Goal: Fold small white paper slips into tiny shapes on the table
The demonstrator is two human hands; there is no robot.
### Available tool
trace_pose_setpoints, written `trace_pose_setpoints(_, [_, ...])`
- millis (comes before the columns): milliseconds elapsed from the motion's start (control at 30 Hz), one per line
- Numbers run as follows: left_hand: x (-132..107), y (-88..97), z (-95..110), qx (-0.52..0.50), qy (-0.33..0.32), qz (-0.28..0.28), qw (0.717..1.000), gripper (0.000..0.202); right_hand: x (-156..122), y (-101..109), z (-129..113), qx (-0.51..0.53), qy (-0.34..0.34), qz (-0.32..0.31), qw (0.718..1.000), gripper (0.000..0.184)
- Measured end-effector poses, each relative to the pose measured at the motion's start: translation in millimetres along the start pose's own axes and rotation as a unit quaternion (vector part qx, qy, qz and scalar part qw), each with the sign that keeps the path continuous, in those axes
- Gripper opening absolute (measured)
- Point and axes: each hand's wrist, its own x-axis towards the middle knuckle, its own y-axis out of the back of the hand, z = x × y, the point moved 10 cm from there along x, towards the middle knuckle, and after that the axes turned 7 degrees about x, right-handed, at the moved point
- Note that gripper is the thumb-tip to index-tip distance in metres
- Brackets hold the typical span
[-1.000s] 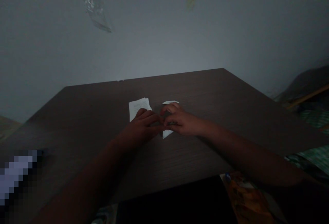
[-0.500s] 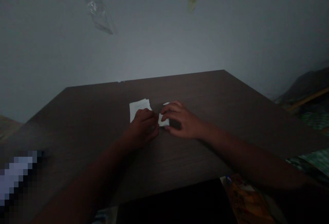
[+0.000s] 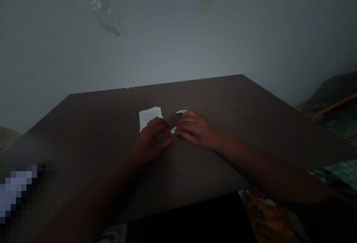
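Between my hands is a small piece of white paper (image 3: 173, 130), now a narrow strip seen between the fingertips. My left hand (image 3: 154, 138) pinches its left end, thumb and forefinger forming a ring. My right hand (image 3: 194, 128) has its thumb and fingers closed on the right end. Beyond my left hand lie sheets of printed paper (image 3: 149, 116) on the table, partly hidden by that hand. Just past my right fingers a second small white paper piece (image 3: 181, 111) lies on the tabletop, its right end covered by the hand.
The dark wooden table (image 3: 217, 98) stands against a pale wall (image 3: 178, 45) with tape on it. A pixelated, dark-edged object (image 3: 18, 189) sits at the left. Below the near edge, at the right, is an orange printed item (image 3: 267, 217). Green checked cloth (image 3: 340, 127) shows beyond the right edge.
My right fingers have closed onto the small paper, which showed as a wider flat piece before and is now a narrow strip. The view has shifted slightly.
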Motion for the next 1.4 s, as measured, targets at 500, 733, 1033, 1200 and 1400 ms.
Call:
trace_pose_setpoints(500, [2,6.1,6,0.014,-0.008,0.019,1.000,0.002,2,19,3,0.134,-0.020,0.077,0.988,0.012])
trace_pose_setpoints(733, [1,7.2,1,-0.005,0.014,0.015,1.000,0.004,1,18,6,0.135,-0.036,0.074,0.987,0.010])
trace_pose_setpoints(1033, [2,9.0,-6,-0.019,0.037,0.013,0.999,0.005,-3,16,19,0.158,-0.079,0.092,0.980,0.010])
trace_pose_setpoints(1200, [3,9.3,-5,-0.021,0.043,0.007,0.999,0.007,-4,20,15,0.174,-0.055,0.111,0.977,0.011])
trace_pose_setpoints(1400, [3,10.4,-5,-0.028,0.041,0.019,0.999,0.007,-4,20,15,0.178,-0.059,0.111,0.976,0.012])
